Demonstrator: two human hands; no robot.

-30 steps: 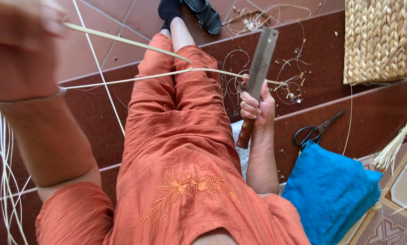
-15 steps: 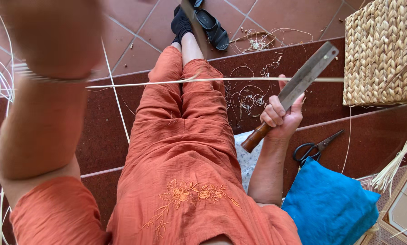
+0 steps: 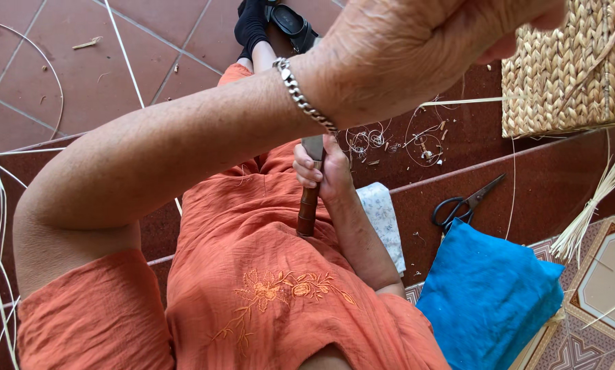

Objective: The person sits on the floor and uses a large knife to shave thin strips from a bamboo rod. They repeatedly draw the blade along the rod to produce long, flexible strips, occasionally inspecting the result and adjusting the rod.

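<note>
Left hand (image 3: pixel 417 48) swung across | right hand (image 3: pixel 318 168) clasps knife (image 3: pixel 309 202) | basket (image 3: pixel 561 75) near

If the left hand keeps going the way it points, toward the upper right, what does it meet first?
Probably the woven basket: the left hand is raised close to the camera and overlaps its edge, but depth is unclear, so it may pass above.

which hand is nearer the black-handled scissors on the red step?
Right. The right hand, gripping a wooden-handled knife over the lap, sits just left of the black-handled scissors. The left hand is raised at the frame's top, well above them.
</note>
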